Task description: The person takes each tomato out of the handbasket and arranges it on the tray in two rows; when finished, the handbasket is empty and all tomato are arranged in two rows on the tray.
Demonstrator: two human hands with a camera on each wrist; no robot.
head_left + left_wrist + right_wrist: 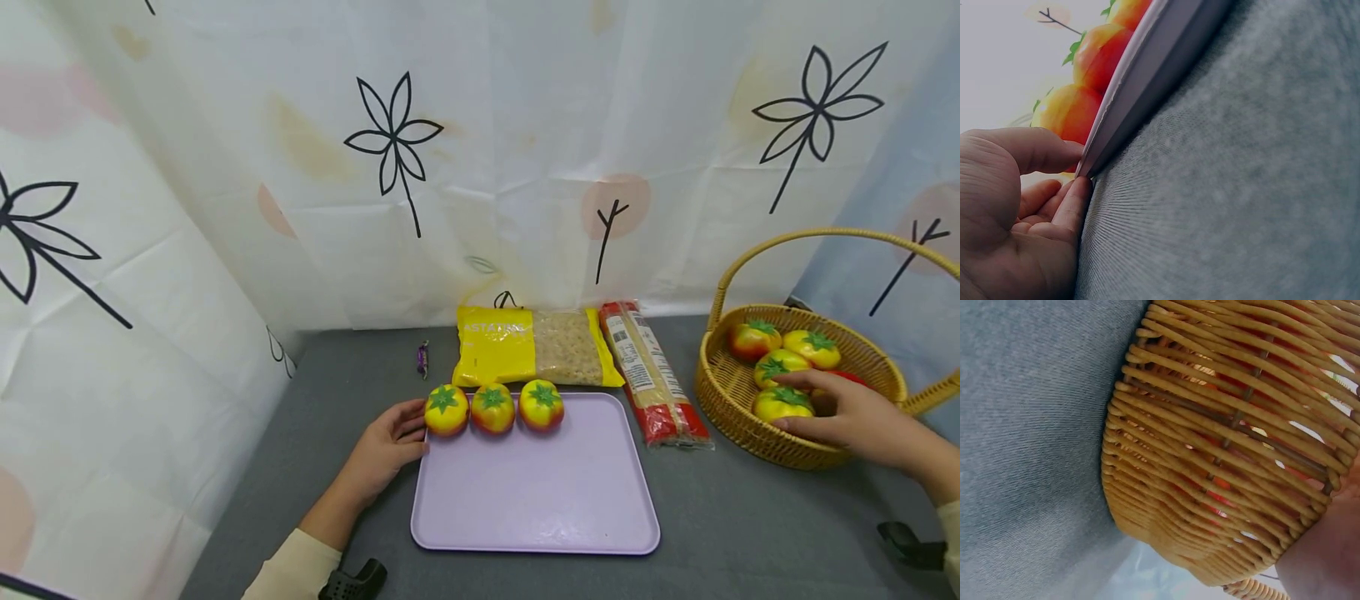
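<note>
Three round red-and-yellow fruits (492, 409) sit in a row along the far edge of the lilac tray (540, 500), from its left corner to about mid-tray. More lie in the wicker basket (738, 423) at the right.

Left hand (385, 446): at the tray's far left corner, pinching the rim, thumb above and a fingertip beneath, as the left wrist view shows.

Right hand (862, 417): reaches over the basket's near side, thumb and fingers curled about the front fruit (782, 405). The basket wall covers this grip in the right wrist view, so we cannot tell how firmly it holds.

Handling, by our judgement: the skins look glossy and smooth, the shape moulded; we expect light, stiff pieces that bruise little but slip and roll easily. We favour a hold round the widest part, thumb opposite fingers, leaving the green leafy top free, since its points look the likeliest to bend. The tray seems thin yet stiff; its raised rim offers the best hold and, we think, some check on rolling.

Behind the tray: a yellow packet (536, 347); at its right, a red-ended packet (652, 375).
</note>
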